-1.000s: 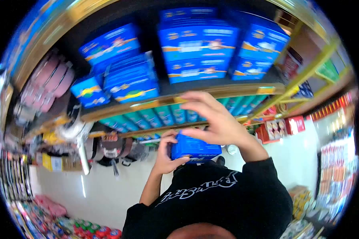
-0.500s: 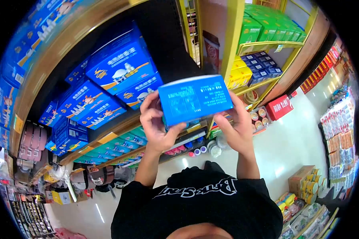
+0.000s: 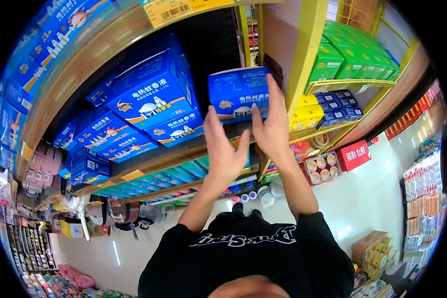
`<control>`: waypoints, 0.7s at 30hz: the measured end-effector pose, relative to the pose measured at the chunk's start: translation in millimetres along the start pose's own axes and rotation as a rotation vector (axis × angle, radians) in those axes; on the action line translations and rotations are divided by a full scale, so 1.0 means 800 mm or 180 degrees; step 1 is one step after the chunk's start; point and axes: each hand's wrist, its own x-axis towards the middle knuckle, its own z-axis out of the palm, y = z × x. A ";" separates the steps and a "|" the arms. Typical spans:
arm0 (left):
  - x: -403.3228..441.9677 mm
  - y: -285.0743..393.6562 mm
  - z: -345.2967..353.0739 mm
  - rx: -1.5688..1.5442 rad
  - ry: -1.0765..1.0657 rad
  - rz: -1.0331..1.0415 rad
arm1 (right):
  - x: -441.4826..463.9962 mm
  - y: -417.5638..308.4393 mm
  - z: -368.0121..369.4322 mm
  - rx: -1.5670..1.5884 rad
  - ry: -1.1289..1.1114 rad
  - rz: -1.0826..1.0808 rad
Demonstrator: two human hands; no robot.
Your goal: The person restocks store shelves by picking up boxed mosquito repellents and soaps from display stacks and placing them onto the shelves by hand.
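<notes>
A blue box (image 3: 238, 94) with white print stands upright at the right end of the dark shelf, its printed front toward me. My right hand (image 3: 271, 121) lies along the box's right side and lower front, fingers stretched out. At the box's lower left corner is my left hand (image 3: 224, 146), with its fingers pointing up and its thumb apart. Whether its fingertips touch the box I cannot tell. Left of the box, a stack of similar blue boxes (image 3: 144, 102) fills the same shelf, with a dark gap between them.
Yellow shelf post (image 3: 303, 54) beside the box. Green boxes (image 3: 350, 59), yellow boxes (image 3: 305, 114) and dark blue boxes (image 3: 340, 107) stand on the right rack. Teal packs (image 3: 169, 178) line the shelf below. An upper shelf edge (image 3: 99, 37) curves overhead. Cartons (image 3: 367, 248) stand on the floor.
The blue box has moved from between my hands in front of the shelf onto the shelf, and its printed front now shows. My left hand's fingers have opened, and my hands reach further forward.
</notes>
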 end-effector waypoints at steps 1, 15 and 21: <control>0.001 -0.009 0.008 -0.0045 -0.0073 0.0102 | 0.007 0.005 0.009 -0.0263 -0.0103 -0.0014; 0.021 -0.036 0.013 -0.1418 -0.0646 -0.0061 | 0.115 0.050 0.139 -0.1238 -0.0886 0.0716; 0.005 -0.035 0.036 -0.1552 -0.0409 -0.0080 | 0.108 0.061 0.138 -0.1149 -0.0789 0.0533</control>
